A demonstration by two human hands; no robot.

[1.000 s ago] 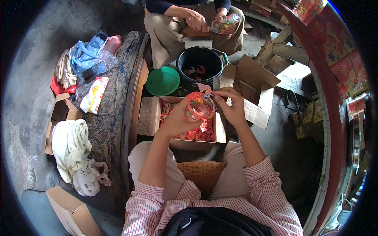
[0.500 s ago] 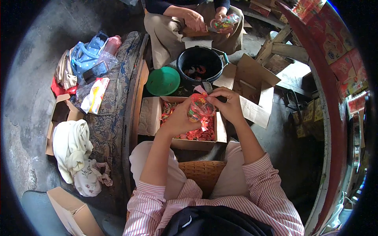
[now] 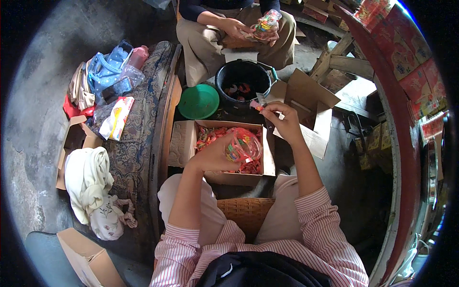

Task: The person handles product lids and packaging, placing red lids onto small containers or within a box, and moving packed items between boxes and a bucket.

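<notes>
My left hand [image 3: 213,153] is wrapped round a clear plastic jar [image 3: 244,146] with colourful print, tilted over an open cardboard box [image 3: 229,179]. Small red wrapped pieces [image 3: 209,139] fill that box. Off to the right, near the rim of a black bucket [image 3: 221,76], my right hand [image 3: 285,123] pinches a small pink and clear scrap [image 3: 257,105]; its exact kind cannot be made out. Some reddish bits [image 3: 243,88] lie inside the bucket. Beyond it a seated person's hands [image 3: 237,29] hold a similar printed clear jar [image 3: 266,26].
A green basin [image 3: 198,103] stands left of the bucket. Open cardboard boxes [image 3: 311,91] lie to the right, near a wooden frame [image 3: 351,64]. On the left, a patterned cushioned bench [image 3: 136,119] bears bags [image 3: 106,69] and cloths [image 3: 87,177].
My right hand has moved away from the jar toward the bucket with the pink scrap. The jar has dropped slightly in my left hand. The other person's jar has turned more upright.
</notes>
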